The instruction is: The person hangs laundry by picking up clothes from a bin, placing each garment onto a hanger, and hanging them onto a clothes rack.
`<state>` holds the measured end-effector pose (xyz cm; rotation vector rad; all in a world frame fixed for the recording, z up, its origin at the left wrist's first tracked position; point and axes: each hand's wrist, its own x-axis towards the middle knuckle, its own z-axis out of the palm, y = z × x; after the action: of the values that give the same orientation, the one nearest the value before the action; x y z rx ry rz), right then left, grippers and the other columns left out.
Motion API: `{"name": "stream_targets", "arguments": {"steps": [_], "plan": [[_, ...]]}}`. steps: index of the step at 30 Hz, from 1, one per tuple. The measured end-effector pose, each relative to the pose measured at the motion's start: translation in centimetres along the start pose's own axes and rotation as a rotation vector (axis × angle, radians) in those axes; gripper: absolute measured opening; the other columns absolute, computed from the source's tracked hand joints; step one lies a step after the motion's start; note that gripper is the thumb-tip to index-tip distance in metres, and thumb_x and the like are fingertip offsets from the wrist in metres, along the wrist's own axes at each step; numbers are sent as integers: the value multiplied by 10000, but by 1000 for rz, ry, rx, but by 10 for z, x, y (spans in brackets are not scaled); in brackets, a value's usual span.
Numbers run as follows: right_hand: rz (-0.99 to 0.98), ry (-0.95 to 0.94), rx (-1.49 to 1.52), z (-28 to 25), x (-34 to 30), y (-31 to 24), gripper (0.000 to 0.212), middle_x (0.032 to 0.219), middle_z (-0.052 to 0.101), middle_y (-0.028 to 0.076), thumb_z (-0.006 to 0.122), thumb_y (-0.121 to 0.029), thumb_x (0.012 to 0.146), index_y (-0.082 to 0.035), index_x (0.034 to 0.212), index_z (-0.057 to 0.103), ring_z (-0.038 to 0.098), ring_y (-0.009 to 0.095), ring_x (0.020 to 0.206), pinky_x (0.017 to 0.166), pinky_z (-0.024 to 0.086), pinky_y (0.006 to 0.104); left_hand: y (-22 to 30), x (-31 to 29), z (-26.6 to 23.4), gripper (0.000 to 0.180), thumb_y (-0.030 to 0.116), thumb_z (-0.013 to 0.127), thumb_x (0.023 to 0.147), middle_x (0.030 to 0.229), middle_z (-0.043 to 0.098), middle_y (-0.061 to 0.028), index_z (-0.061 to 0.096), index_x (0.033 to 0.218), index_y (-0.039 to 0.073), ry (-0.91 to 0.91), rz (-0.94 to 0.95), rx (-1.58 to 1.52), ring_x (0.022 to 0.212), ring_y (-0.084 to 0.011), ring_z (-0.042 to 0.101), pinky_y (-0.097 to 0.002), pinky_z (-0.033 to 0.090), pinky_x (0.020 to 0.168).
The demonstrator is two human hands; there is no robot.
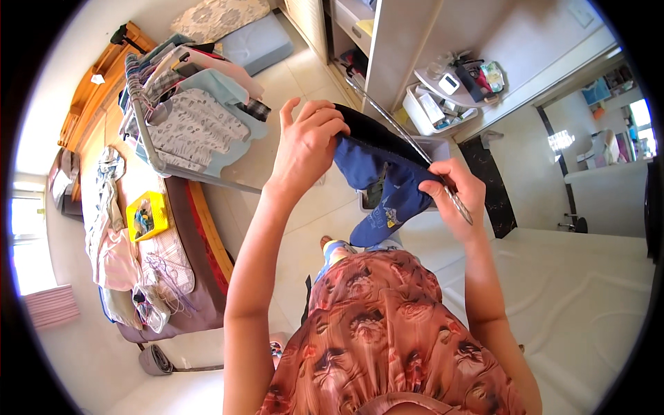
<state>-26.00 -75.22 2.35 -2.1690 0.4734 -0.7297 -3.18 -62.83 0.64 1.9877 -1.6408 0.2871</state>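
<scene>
A dark blue garment (385, 181), with a black inner side and a small yellow print, hangs between my hands in front of my body. It looks like a pair of trousers held by the open waist. My left hand (308, 142) is closed on its upper left edge, the index finger raised. My right hand (458, 197) is closed around a thin silvery metal rod (395, 123) and pinches the garment's right edge, thumb against the cloth. Slanting up and away, the rod passes along the garment's far edge. Below the cloth, a grey bin (434, 146) is partly hidden.
To the left stands a clothes rack (146, 138) full of hung garments. Behind it is a bed (200, 277) bearing clothes and a yellow basket (146, 216). A white storage box (432, 111) and shelf items sit at the far right, near a mirror (588, 138).
</scene>
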Motion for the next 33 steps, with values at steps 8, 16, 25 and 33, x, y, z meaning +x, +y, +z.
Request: {"name": "stream_targets", "arguments": {"steps": [8,16,25,33], "plan": [[-242,-76,46,-7,-5,7,252,763,605,87,678,117,680,-16,865,571,589,192,564,478,438,268,26,-24,36,281,278,593,835,855,643,-98,657,771,13,-222,-542,-295,841,-271,604,-385,445,800],[-252,30,122,-11,-12,28,272,779,605,117,668,153,659,10,867,567,600,204,622,540,499,274,54,-56,91,355,284,656,856,916,645,-78,599,1061,0,-375,-801,-833,785,-132,600,-265,471,700],[-25,285,289,-9,-27,55,239,810,614,121,632,180,704,25,870,557,606,176,727,602,511,257,63,-56,117,312,229,637,847,837,645,-92,615,1028,-24,-610,-811,-1067,761,-156,600,-295,484,690],[-14,134,152,-12,-23,68,204,787,602,81,635,152,738,15,868,558,541,115,628,560,466,232,49,-37,104,178,129,564,902,873,622,-20,582,1033,9,134,-1150,-1393,762,-87,578,-209,458,697]]}}
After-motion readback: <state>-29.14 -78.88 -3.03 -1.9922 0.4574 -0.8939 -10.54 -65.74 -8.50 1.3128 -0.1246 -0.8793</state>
